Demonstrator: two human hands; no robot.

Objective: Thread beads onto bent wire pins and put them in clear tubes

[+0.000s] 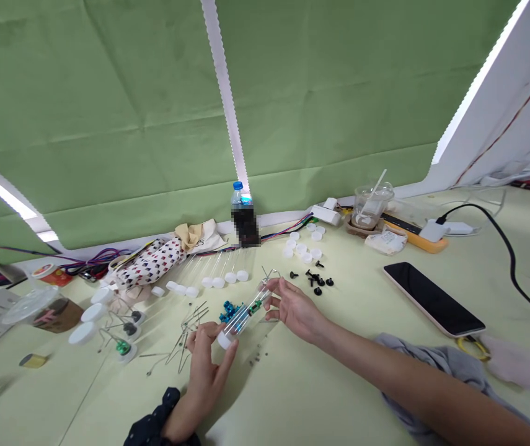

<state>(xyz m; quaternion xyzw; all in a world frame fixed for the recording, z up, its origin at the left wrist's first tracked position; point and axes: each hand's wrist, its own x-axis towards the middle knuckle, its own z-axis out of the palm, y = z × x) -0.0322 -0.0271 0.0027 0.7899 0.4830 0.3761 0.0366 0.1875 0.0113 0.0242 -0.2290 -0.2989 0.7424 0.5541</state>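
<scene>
Left hand, lower centre: thumb and fingers pinching the white-capped end of one slender transparent tube, held tilted at centre, a small green piece inside. Right hand, just right of centre: fingertips closed on the tube's upper end, beside a thin bent metal wire. Behind the tube: cluster of small shiny blue pieces. Left of centre: loose bent grey metal rods. Right of centre: black round-headed screws; above these, round white caps. Right: black-screened flat phone. All on pale yellow-green desk.
</scene>
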